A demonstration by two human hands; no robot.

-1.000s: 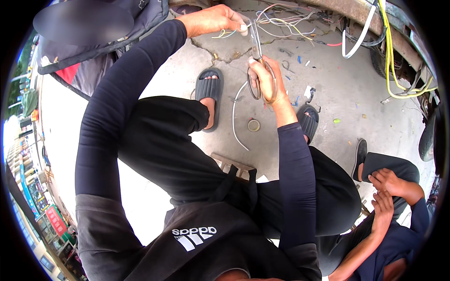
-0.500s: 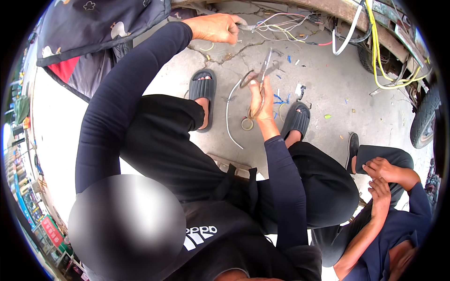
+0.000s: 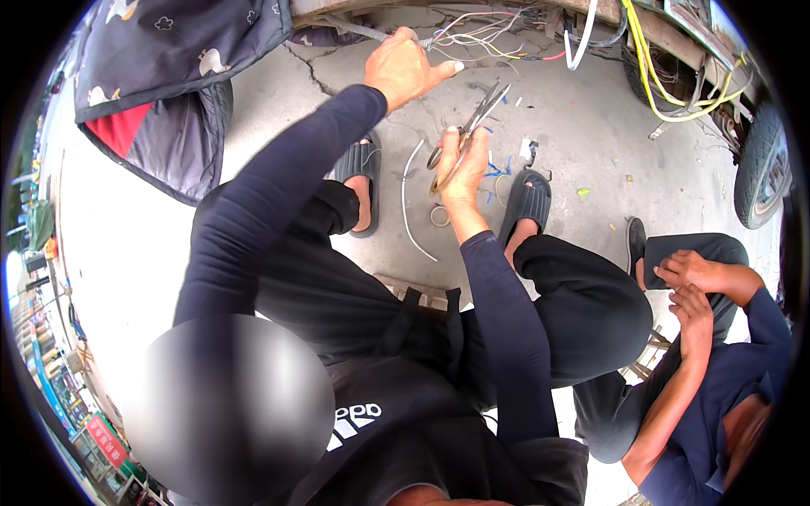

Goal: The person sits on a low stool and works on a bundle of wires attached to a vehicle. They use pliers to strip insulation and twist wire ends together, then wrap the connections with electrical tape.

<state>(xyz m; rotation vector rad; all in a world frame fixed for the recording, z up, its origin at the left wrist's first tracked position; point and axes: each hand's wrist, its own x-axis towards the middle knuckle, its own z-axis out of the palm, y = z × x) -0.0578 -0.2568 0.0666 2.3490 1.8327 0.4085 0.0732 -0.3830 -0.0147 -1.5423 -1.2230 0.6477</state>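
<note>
A bundle of thin wires (image 3: 472, 34), white, yellow and red among them, is gripped by the left hand (image 3: 403, 69) at the far edge of the concrete floor (image 3: 582, 126), just under a rusty metal frame (image 3: 675, 38) that runs along the top of the view; the fingers are closed round the bundle where its grey sheath (image 3: 346, 29) ends, and the thumb is stretched out toward the loose strands. A pair of scissors (image 3: 472, 126) is held in the right hand (image 3: 462, 164), nearer the middle of the floor, with fingers passed through the handles and the blades pointed up and away toward the wires, slightly parted; the blades are near the strands but apart from them. Both forearms are covered by dark blue sleeves. Beneath the hands, a bent length of white cable (image 3: 409, 202) and a small ring (image 3: 440, 216) are seen lying on the concrete between two dark slide sandals (image 3: 359, 164) worn on the feet, with blue and white snippets (image 3: 499, 164) scattered beside the right foot. Yellow cables (image 3: 650, 59) hang from the frame toward the far right corner, next to a tyre (image 3: 755, 169). A dark patterned cloth (image 3: 169, 59) with a red lining is spread at the far left corner. At the right edge another person is crouched, their hands (image 3: 688, 287) clasped together near a knee.
</note>
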